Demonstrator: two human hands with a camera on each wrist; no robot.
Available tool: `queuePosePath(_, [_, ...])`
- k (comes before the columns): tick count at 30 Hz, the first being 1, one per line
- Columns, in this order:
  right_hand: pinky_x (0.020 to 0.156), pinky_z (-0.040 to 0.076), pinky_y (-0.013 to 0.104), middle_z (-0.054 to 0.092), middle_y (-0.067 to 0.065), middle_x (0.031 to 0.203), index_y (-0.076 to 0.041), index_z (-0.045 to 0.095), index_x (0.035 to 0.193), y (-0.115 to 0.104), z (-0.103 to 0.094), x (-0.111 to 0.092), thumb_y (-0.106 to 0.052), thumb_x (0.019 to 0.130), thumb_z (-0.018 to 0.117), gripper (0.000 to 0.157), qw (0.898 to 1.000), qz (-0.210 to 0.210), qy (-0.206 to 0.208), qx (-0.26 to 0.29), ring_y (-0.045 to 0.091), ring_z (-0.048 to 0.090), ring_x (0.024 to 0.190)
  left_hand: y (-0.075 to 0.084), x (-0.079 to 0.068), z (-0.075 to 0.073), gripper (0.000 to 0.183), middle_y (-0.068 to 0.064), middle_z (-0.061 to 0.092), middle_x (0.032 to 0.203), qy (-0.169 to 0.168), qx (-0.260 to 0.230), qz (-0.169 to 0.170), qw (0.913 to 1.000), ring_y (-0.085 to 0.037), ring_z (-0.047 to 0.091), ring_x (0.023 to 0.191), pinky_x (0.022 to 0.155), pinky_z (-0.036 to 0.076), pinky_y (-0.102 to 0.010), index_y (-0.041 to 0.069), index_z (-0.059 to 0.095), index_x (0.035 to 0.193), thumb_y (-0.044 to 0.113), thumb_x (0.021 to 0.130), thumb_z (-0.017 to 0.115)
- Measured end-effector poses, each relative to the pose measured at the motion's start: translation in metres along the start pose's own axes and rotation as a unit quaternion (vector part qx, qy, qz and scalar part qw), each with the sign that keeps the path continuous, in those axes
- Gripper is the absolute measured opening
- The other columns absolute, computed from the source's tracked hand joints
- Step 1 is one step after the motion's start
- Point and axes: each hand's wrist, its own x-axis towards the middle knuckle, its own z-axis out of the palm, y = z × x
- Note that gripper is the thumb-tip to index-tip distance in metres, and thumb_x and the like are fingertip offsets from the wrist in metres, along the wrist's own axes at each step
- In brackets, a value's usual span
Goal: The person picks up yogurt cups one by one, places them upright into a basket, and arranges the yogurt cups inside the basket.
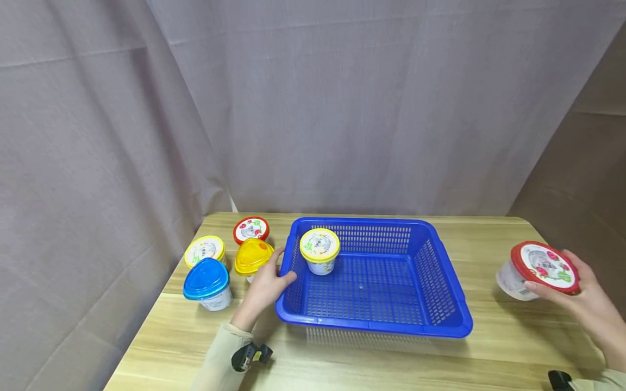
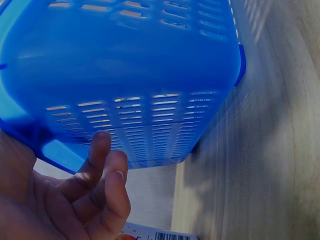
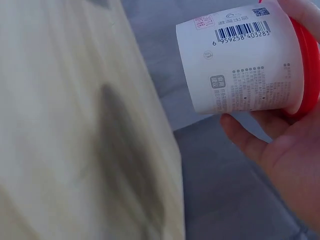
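The left hand [image 1: 265, 283] grips the left rim of the blue basket [image 1: 376, 325], thumb hooked over it, while the right hand [image 1: 583, 297] holds the red-lidded cup [image 1: 544, 271] by its lid, tilted, above the table [image 1: 391, 366] near its right edge. Because the hold is on the lid, the lid could pop off if it is loose, and a slip here might send the cup over that edge. A tug on the rim could topple the yellow-lidded cup [image 1: 320, 252] standing in the basket's back-left corner.

Creased grey cloth [image 1: 342, 108] behind light wood-grain table [image 1: 156, 347] — soft shadows [image 3: 122, 145] on top; browner cloth [image 1: 582, 163] at right.
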Motion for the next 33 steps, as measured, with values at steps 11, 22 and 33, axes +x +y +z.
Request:
queuePosePath(11, [0.09,0.024,-0.002,0.022,-0.008,0.156,-0.031,-0.002,0.162,-0.025,-0.002,0.014,-0.013,0.097,0.068,0.098,1.0,-0.019,0.013,-0.001,-0.009,0.029,0.127,-0.001,0.0,0.001,0.073,-0.008,0.072,0.087,-0.002,0.006,-0.002,1.0,-0.018,0.067,0.076,0.073,0.057,-0.038,0.0,0.037,0.152,0.016,0.088,0.069])
queuePosePath(22, [0.086,0.024,-0.002,0.017,-0.001,0.162,-0.035,-0.003,0.162,-0.054,0.008,0.023,-0.017,0.096,0.069,0.099,1.0,-0.024,-0.01,-0.011,-0.007,0.026,0.131,0.0,0.0,0.001,0.073,-0.008,0.071,0.088,0.001,0.011,-0.007,0.9999,-0.018,0.067,0.076,0.073,0.057,-0.038,0.001,0.038,0.152,0.018,0.088,0.069])
queuePosePath(33, [0.106,0.042,0.038,0.01,0.018,0.165,-0.041,-0.004,0.16,-0.089,0.031,0.038,-0.026,0.095,0.07,0.1,0.998,-0.018,-0.063,-0.023,0.023,0.023,0.14,0.001,0.001,0.0,0.073,-0.009,0.071,0.089,-0.002,0.008,-0.008,0.9999,-0.018,0.067,0.075,0.07,0.057,-0.036,0.001,0.038,0.152,0.017,0.088,0.069])
